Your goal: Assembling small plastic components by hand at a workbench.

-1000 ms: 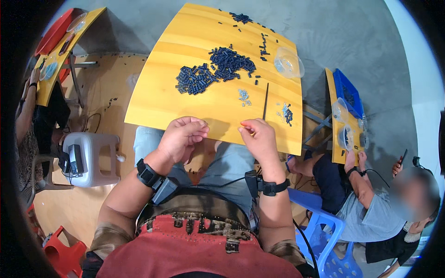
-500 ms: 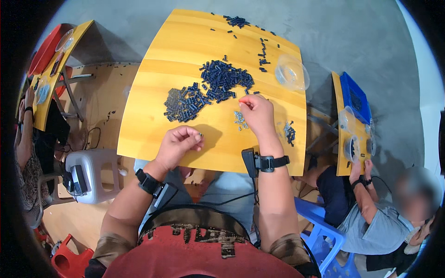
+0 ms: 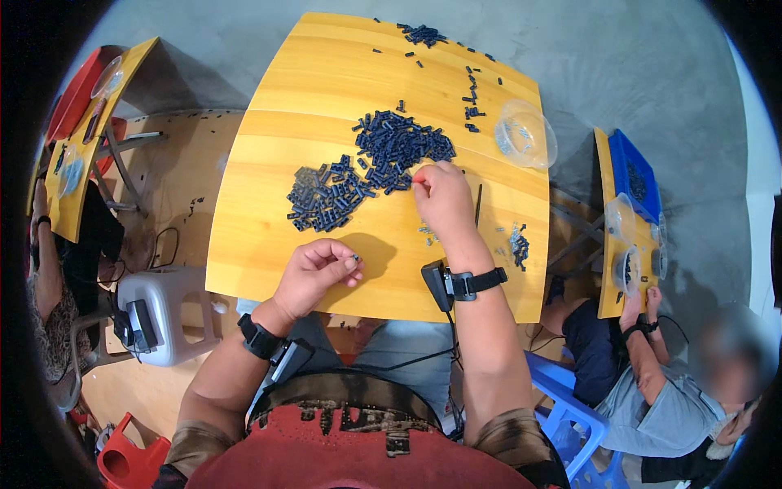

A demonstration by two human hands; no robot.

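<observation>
Yellow wooden table (image 3: 277,102) seen from above, set before a grey wall (image 3: 643,61), its surface strewn with small, dark tubular pieces. They lie in two heaps that almost meet: a larger heap (image 3: 397,143) toward the middle, and a flatter, nearer heap (image 3: 330,196) to its left. Their long axes point every which way. The person's right hand (image 3: 446,202) is the closer of the two to the larger heap, reaching over the table so that its fingertips come to that heap's near right edge, with the pieces lying just beyond and to the left. Its thumb and index finger are close together; whether a piece is pinched between them cannot be told. The left hand (image 3: 314,273) hangs over the table's near edge, below the nearer heap and apart from it, thumb and forefinger pinched around a tiny dark piece (image 3: 355,257). Small silvery bits (image 3: 427,236) lie partly hidden beneath the right wrist. To the right are a thin dark rod (image 3: 479,204) and, farther back, a clear plastic bowl (image 3: 544,145).
</observation>
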